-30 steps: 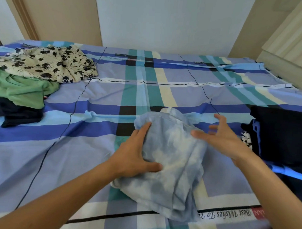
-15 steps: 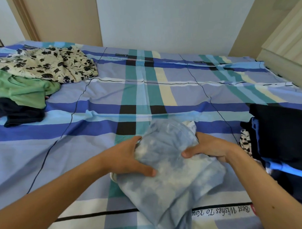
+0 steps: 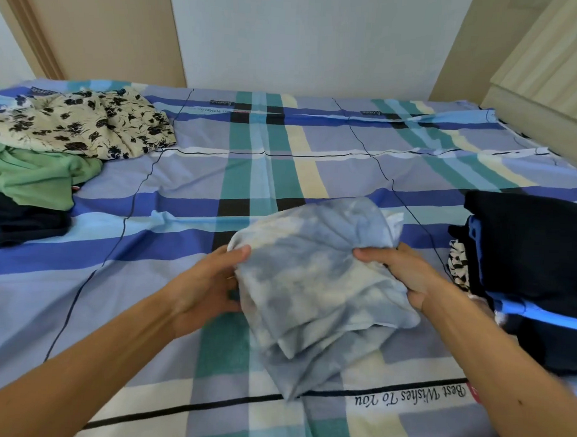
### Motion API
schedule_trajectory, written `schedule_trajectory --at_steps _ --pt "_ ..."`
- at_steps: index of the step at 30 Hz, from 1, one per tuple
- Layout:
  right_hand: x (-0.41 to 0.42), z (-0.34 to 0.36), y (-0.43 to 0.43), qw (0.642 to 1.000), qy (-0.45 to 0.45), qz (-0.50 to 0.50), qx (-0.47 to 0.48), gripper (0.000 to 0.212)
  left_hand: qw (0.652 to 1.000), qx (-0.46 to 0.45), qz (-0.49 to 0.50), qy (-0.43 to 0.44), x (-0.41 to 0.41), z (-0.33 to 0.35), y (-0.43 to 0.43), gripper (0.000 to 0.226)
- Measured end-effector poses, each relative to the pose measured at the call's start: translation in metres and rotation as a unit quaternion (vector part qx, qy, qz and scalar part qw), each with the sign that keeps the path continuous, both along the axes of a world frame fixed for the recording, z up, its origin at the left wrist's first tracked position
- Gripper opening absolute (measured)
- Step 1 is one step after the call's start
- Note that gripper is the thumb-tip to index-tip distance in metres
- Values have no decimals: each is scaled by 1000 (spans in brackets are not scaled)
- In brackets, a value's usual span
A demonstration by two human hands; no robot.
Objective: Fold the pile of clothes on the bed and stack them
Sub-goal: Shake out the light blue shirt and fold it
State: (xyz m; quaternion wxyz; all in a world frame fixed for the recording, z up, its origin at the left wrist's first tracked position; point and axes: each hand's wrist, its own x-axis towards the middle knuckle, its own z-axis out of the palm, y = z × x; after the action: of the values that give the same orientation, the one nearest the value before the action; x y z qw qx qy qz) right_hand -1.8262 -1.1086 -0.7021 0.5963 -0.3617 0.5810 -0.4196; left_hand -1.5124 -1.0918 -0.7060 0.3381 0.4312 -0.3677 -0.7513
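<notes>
A pale blue tie-dye garment (image 3: 314, 284), folded into a thick bundle, is held just above the plaid bed sheet (image 3: 190, 195). My left hand (image 3: 209, 287) grips its left edge, thumb on top. My right hand (image 3: 399, 274) grips its right side, fingers curled under the cloth. One loose corner hangs down toward me. A stack of folded dark clothes (image 3: 527, 259) sits at the right of the bed. The unfolded pile lies at the far left: a cream floral garment (image 3: 81, 126), a green one (image 3: 30, 180) and a dark navy one (image 3: 22, 222).
A wall runs behind the bed, and a light wooden cabinet (image 3: 547, 73) stands at the back right. The sheet's printed band (image 3: 411, 396) runs along the near edge.
My right hand came down from open above the bundle and took hold of its right side. Both hands have lifted and turned the bundle slightly to the right, toward the dark stack.
</notes>
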Motion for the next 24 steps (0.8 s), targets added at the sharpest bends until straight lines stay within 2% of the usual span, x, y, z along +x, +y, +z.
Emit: schedule_trajectory --at_steps 2,3,5,6,8,11,14,18,21,23,24 --pt "1 -9 -1 1000 -20 -22 10 65 999 20 7 -24 -12 -5 11 82" --pt "1 -9 -1 999 -20 -22 12 70 999 23 14 -32 -20 -6 16 71" --pt "2 -6 0 1000 -15 -2 15 66 998 5 41 -40 -35 -5 20 46" --pt "3 -5 1 1000 -11 8 11 58 996 -11 66 -58 -41 -7 20 42" --pt "5 2 5 1000 8 11 -5 47 985 -47 123 -109 -46 -13 22 47" --pt "1 23 15 998 33 -4 -52 54 971 -119 155 -140 -55 -2 27 51" --pt "-26 66 26 988 51 -31 -139 35 964 -207 131 -104 -79 39 23 49" --pt "-94 144 41 962 86 -103 -236 30 953 -297 45 -31 -145 102 -1 59" --pt "-163 192 56 955 107 -145 -236 30 951 -308 9 28 -224 139 -18 53" --pt "-211 208 69 953 119 -172 -220 12 955 -292 -7 51 -280 152 -30 51" --pt "-233 210 74 949 133 -193 -210 13 958 -280 -12 55 -307 153 -36 53"
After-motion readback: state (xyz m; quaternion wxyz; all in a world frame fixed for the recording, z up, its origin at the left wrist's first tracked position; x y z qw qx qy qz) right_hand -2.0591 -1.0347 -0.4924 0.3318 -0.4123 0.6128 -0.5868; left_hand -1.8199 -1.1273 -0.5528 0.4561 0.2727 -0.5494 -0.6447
